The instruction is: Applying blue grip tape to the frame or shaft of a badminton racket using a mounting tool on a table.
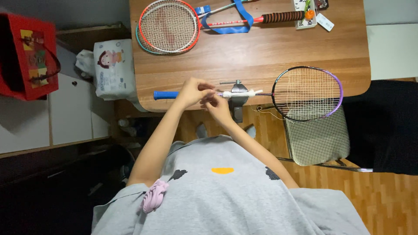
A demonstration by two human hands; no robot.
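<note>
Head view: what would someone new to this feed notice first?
Both hands, left hand and right hand, meet on the shaft of a black and purple badminton racket clamped in a small metal vise at the near edge of the wooden table. At the table's far side lie stacked red and green rackets.

both hands grip a clamped racket at the wooden table edge.

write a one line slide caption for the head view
Both hands, left hand and right hand, work at the shaft of a clamped badminton racket on a wooden table.
</note>
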